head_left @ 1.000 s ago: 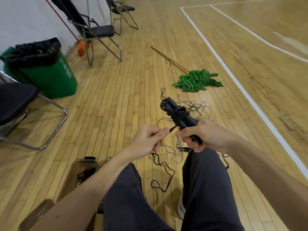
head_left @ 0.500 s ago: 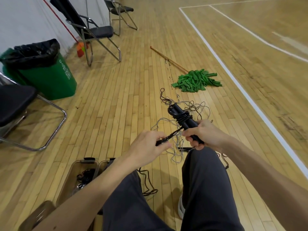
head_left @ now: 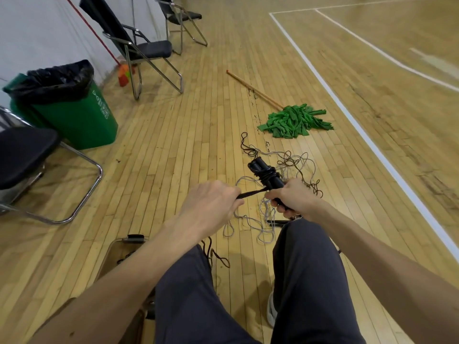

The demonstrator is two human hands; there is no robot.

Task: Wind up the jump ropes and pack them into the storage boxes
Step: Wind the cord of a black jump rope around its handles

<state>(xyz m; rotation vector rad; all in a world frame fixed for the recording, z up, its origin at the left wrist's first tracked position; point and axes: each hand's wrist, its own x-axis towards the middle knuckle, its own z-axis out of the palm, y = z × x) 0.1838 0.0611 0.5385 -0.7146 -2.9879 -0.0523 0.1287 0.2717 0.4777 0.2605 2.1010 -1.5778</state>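
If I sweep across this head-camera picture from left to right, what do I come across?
Green bin → black folding chair → left hand holding the black rope → right hand gripping the jump rope handles. The green mop head sits above the right hand, so I skip it.

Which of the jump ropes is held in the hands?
The black rope: the right hand grips its handles, the left hand holds its cord. The grey rope lies loose on the floor.
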